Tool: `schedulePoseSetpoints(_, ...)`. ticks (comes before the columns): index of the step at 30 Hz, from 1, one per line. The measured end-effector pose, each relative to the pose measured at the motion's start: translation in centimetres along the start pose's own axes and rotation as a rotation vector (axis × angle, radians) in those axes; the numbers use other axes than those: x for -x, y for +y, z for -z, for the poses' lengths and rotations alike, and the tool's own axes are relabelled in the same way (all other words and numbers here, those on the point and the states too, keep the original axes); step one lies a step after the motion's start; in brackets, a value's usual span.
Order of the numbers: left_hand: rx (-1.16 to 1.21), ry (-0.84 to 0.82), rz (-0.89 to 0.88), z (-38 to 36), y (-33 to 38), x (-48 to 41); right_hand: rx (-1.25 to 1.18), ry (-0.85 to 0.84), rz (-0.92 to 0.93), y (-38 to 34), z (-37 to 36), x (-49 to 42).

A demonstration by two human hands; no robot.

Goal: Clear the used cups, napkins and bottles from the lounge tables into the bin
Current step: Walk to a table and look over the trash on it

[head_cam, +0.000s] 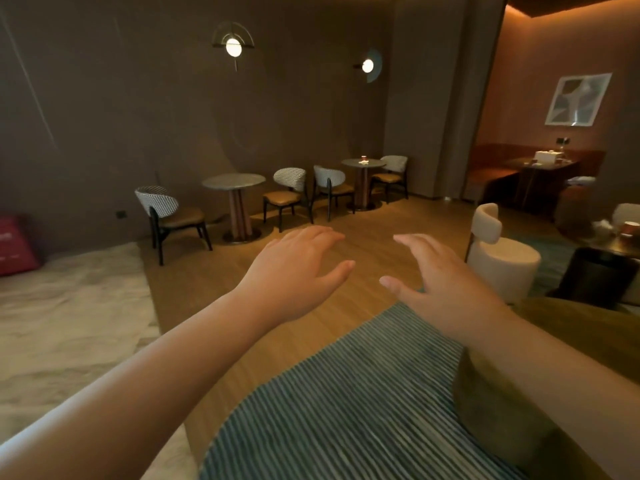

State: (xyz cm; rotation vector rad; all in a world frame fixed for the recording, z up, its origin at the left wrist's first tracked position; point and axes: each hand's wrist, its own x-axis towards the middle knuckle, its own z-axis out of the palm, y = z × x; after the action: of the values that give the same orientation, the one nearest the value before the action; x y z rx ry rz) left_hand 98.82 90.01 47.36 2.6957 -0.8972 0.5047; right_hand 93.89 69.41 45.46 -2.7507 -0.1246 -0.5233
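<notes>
My left hand (294,268) and my right hand (440,275) are stretched out in front of me above the wooden floor, fingers straight and spread, holding nothing. Far ahead, a small red cup (363,157) and a pale napkin (363,162) lie on a round table (375,163) by the wall. At the right edge, a red-and-white cup (629,230) and crumpled white napkins (602,226) sit on a dark low table (613,245). A white box (549,155) stands on a dark table (540,165) in the far booth.
A second round table (233,181) stands nearer on the left between patterned chairs (166,211). A cream round chair (498,252) sits to the right. A striped rug (346,403) lies below my arms, a red bag (15,245) at the left edge.
</notes>
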Motion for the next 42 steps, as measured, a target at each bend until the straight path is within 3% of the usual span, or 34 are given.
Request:
schedulePoseSetpoints(11,-0.082,-0.007,0.049,-8.4,-7.7,-18.9,-0.009,-0.023,-0.006,10.0,-4.5,-19.5)
schedulePoseSetpoints(21,-0.126,-0.036,0.103,-15.3,-19.9,-32.5,0.033,-0.069,-0.009,14.9,-12.6,-36.4)
schedulePoseSetpoints(29,-0.096,0.017,0.035,-20.0,-32.9,-48.3,0.045,-0.038,-0.053,17.8,-18.5,-56.1)
schedulePoseSetpoints(34,-0.217,0.047,-0.108,-24.3,-38.3,-57.7,0.015,-0.069,-0.104,21.1,-24.2,-64.8)
schedulePoseSetpoints(42,-0.150,0.030,-0.086,-32.4,-44.9,-72.7,0.079,-0.085,-0.132,29.7,-28.4,-79.4)
